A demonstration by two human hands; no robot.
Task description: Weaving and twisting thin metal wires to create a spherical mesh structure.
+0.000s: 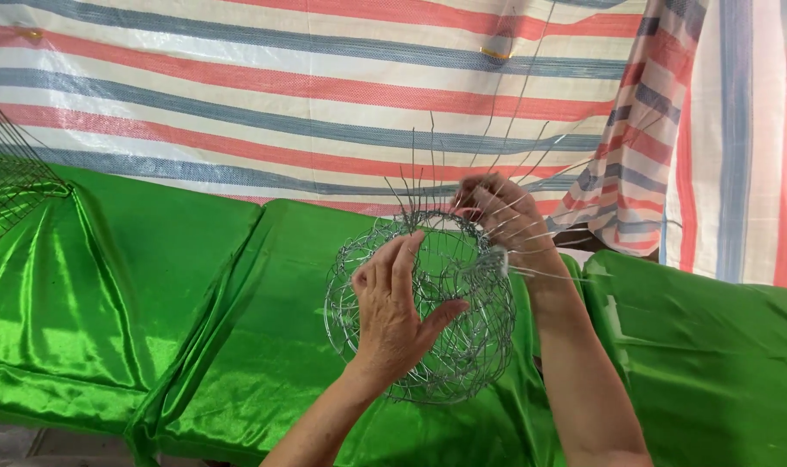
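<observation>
Here's the round wire-mesh basket (424, 311), standing on its side on the green satin-covered counter (151, 303), its open mouth tipped up and away toward the striped tarp (281, 86). The left hand (393, 316) lies flat against the near wall, fingers spread, thumb hooked out to the right, steadying rather than pinching. The right hand (497, 216) works the far rim, fingers curled among the loose wire ends (462, 173) that fan up and rightward; exactly which strand it pinches I cannot tell. Open cloth spreads left; a wire grid (8, 186) sits well apart at the left edge.
</observation>
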